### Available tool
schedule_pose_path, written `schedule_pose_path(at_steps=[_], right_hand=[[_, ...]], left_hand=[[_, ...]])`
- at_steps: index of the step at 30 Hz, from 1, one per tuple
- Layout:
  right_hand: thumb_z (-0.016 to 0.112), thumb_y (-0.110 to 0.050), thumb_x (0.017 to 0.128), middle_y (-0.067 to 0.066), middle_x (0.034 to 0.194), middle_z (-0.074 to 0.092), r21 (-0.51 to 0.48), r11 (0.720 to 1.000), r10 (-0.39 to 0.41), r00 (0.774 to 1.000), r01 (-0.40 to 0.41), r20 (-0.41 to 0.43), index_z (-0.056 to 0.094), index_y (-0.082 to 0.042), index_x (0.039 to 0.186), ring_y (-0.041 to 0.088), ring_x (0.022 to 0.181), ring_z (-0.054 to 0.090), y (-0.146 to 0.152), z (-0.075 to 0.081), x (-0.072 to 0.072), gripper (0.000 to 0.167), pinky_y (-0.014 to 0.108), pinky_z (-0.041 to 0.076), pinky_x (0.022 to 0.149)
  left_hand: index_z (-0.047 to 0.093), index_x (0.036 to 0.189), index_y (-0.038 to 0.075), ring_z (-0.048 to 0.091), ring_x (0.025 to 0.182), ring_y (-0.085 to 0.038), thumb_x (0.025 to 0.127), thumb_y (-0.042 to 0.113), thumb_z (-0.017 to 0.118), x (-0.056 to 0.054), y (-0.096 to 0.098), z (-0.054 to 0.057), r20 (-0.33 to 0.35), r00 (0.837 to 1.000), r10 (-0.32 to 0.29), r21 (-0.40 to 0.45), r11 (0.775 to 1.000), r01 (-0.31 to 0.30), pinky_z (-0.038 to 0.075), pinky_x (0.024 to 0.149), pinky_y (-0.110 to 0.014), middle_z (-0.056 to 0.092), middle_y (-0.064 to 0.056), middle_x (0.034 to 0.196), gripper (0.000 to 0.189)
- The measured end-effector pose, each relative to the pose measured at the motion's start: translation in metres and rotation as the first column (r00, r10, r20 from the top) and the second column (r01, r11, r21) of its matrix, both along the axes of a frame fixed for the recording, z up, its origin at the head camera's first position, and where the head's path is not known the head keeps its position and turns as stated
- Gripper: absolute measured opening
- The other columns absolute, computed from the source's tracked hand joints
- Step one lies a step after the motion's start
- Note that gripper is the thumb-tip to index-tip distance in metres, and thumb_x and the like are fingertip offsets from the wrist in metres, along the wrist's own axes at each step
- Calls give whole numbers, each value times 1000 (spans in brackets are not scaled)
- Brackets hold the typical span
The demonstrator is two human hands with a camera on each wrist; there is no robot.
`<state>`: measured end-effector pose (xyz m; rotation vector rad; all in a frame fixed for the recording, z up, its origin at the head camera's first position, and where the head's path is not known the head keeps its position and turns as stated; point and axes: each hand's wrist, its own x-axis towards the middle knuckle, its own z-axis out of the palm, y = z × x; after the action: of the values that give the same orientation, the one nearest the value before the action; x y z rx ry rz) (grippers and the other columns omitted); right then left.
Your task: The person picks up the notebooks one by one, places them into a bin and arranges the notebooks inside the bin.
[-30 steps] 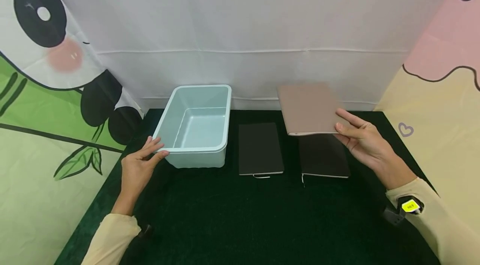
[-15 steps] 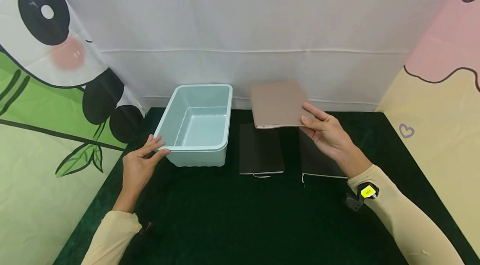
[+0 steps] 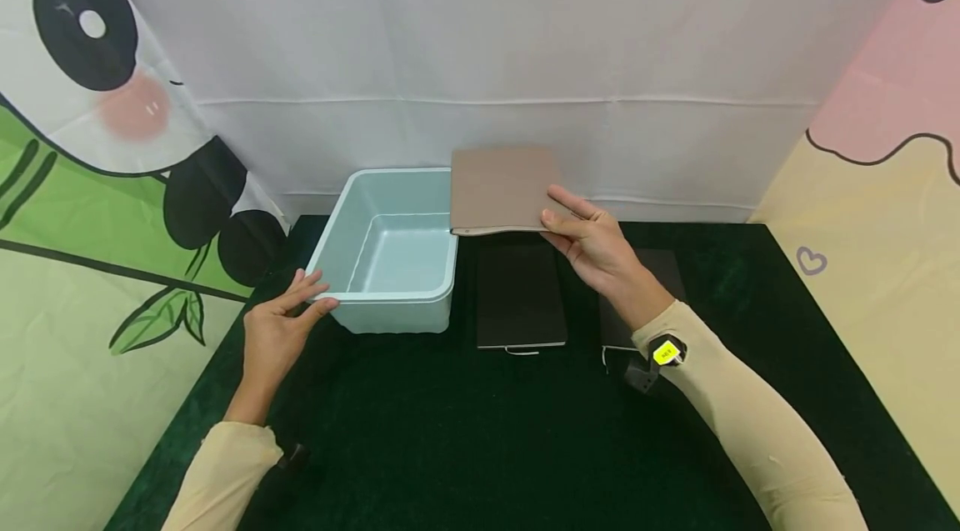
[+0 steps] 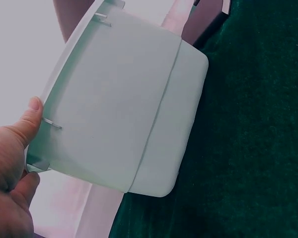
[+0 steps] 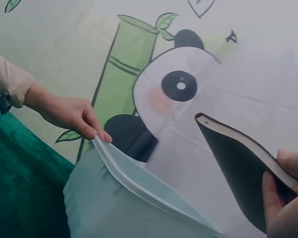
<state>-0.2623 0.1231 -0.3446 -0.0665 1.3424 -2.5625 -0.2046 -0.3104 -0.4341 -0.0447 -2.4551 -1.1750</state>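
Observation:
A pale brown notebook (image 3: 501,189) is held up in the air by my right hand (image 3: 600,252), thumb on top and fingers at its right side. Its left edge overlaps the right rim of a light blue plastic bin (image 3: 442,295) in the head view. My left hand (image 3: 277,339) pinches the bin's near left corner; the left wrist view has the thumb (image 4: 32,116) against the rim. Below the raised notebook lies a black notebook (image 3: 521,302) with a white ribbon. Another black notebook (image 3: 660,268) is partly covered by my right hand and forearm.
Dark green cloth (image 3: 465,431) covers the table. A white curtain (image 3: 510,39) hangs behind the bin. Printed cloth with a panda (image 3: 86,97) stands at the left, and a pink and yellow one (image 3: 885,197) at the right.
My right hand has carried the pale brown notebook leftward, from above the right black notebook to the bin's right rim. My left hand has stayed on the bin's corner.

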Motion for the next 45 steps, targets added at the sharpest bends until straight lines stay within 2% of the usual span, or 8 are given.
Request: schedule_pose_path(at_steps=[5, 9, 15, 20, 26, 29, 36, 45], right_hand=[[52, 11, 101, 8, 153, 40, 30, 999, 10, 1000, -10, -24, 42, -4, 155, 8, 92, 71, -23, -1, -5, 57, 22, 59, 89], [53, 11, 100, 7, 163, 29, 38, 999, 31, 999, -30, -25, 41, -3, 155, 8, 95, 70, -41, -3, -8, 57, 21, 58, 89], [56, 10, 99, 9, 159, 36, 34, 999, 41, 999, -41, 7, 44, -3, 154, 11, 101, 68, -70, -2, -11, 57, 22, 58, 90], [60, 11, 97, 16, 145, 52, 28, 999, 43, 999, -44, 31, 51, -4, 149, 10, 94, 71, -94, -1, -15, 55, 23, 59, 89], [63, 10, 95, 13, 136, 58, 49, 999, 18, 998, -21, 58, 57, -5, 144, 9, 90, 70, -114, -8, -23, 52, 21, 59, 82], [65, 10, 95, 14, 139, 57, 61, 998, 13, 997, -17, 77, 59, -6, 143, 11, 95, 69, -123, -11, -28, 52, 22, 59, 86], [64, 9, 96, 15, 144, 56, 46, 999, 23, 993, -28, 114, 58, -5, 144, 20, 117, 64, -140, -17, -35, 50, 31, 52, 106], [64, 7, 96, 17, 146, 56, 41, 997, 59, 987, -65, 147, 55, -3, 146, 25, 132, 58, -156, -21, -34, 51, 30, 52, 105]], left_hand=[[76, 122, 7, 45, 142, -10, 91, 30, 78, 0, 2, 0, 9, 1000, -2, 14, 1000, 1, 41, 114, -35, 63, -2, 140, 38], [76, 121, 7, 45, 142, -10, 91, 29, 79, 1, 3, -1, 6, 1000, 3, 25, 1000, -3, 40, 115, -36, 63, -2, 139, 38], [76, 122, 8, 44, 142, -9, 91, 32, 78, 2, 3, 0, 19, 1000, 6, 27, 1000, -7, 40, 115, -39, 62, -1, 140, 39], [76, 121, 8, 45, 142, -10, 91, 31, 78, 1, 2, 1, 18, 1000, 11, 26, 1000, -12, 41, 114, -40, 63, -2, 140, 38], [76, 121, 8, 44, 143, -11, 91, 31, 78, 0, 3, 0, 18, 1000, -2, 35, 999, 2, 41, 114, -39, 62, -2, 140, 38], [76, 121, 7, 45, 143, -11, 91, 30, 78, 0, 4, -1, 18, 1000, 2, 36, 999, -2, 41, 114, -38, 63, -2, 140, 38], [76, 121, 6, 45, 142, -11, 91, 29, 78, 1, 2, 0, 8, 1000, 10, 28, 1000, -10, 42, 113, -39, 63, -3, 140, 37], [76, 121, 7, 45, 143, -12, 91, 31, 78, 1, 1, 0, 17, 1000, 21, 24, 999, -21, 41, 113, -42, 63, -3, 140, 39]])
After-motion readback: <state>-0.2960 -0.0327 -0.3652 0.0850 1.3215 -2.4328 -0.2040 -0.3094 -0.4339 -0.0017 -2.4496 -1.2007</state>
